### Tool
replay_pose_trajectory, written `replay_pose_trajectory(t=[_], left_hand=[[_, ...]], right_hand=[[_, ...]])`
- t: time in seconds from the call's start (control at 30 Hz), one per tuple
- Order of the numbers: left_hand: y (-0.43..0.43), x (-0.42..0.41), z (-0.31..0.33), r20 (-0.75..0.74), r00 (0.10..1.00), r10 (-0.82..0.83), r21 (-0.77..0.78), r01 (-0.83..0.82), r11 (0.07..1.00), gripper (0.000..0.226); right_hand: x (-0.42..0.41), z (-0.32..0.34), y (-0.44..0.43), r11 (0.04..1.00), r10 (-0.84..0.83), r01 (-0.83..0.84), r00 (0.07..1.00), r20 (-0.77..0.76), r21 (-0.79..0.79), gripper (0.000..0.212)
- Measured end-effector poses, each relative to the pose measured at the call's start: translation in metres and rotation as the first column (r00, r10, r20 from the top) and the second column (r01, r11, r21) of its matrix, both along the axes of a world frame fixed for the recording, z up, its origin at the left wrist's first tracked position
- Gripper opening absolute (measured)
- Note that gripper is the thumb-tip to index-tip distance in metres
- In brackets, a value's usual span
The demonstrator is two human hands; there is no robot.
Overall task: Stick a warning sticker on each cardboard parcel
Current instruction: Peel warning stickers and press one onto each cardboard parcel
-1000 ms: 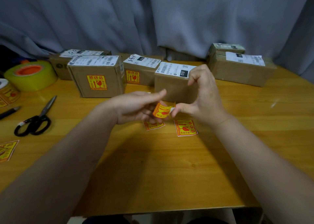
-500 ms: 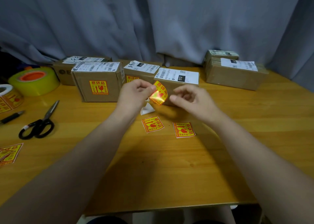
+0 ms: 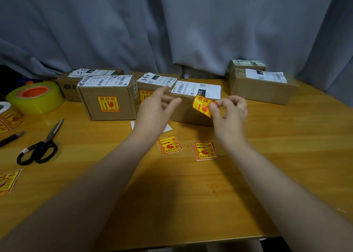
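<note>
A grey pleated curtain (image 3: 172,26) fills the upper half of the frame; below it, a glossy wooden tabletop (image 3: 191,204) under soft light.

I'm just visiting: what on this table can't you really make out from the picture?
Head view:
- Front of the middle brown cardboard parcel: partly covered by the left hand and the yellow and red warning sticker pinched by the right hand.
- White paper scrap: half under the left wrist.
- Yellow sticker roll and black pen: cut by the left edge.
- White shipping label print: too small.
</note>
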State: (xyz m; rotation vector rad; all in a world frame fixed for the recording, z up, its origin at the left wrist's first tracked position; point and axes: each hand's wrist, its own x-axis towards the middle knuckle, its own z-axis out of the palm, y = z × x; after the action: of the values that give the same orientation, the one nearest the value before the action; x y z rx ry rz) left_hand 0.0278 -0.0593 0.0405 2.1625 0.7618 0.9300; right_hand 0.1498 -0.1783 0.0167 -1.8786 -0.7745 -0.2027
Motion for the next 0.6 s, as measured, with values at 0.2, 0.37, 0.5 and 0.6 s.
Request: replay_pose_trajectory(t=[0.2,0.37,0.5,0.6], left_hand=[[0.03,0.023,-0.005,-0.264,0.929,-0.261,-0.113,0.239,0.965,0.069],[0.028,0.039,-0.005,-0.133,0.98,-0.146,-0.055,0.139,0.989,0.042],[0.031,0.038,0.006,-0.126,0.989,-0.08,0.115,0.095,0.989,0.038],[0.036,0.037,0.005,-0.21,0.972,-0.102,0.129,0.131,0.983,0.035]], right_hand=[[0.016,-0.007,0.007,0.961,0.215,-0.238,0.962,-0.167,-0.138,0.006],[0.021,0.007,0.013,0.952,0.235,-0.277,0.934,-0.271,-0.129,0.011],[0.02,0.022,0.012,0.928,0.248,-0.318,0.917,-0.313,-0.196,0.014],[0.016,0.032,0.013,0.917,0.232,-0.316,0.919,-0.319,-0.243,0.019]])
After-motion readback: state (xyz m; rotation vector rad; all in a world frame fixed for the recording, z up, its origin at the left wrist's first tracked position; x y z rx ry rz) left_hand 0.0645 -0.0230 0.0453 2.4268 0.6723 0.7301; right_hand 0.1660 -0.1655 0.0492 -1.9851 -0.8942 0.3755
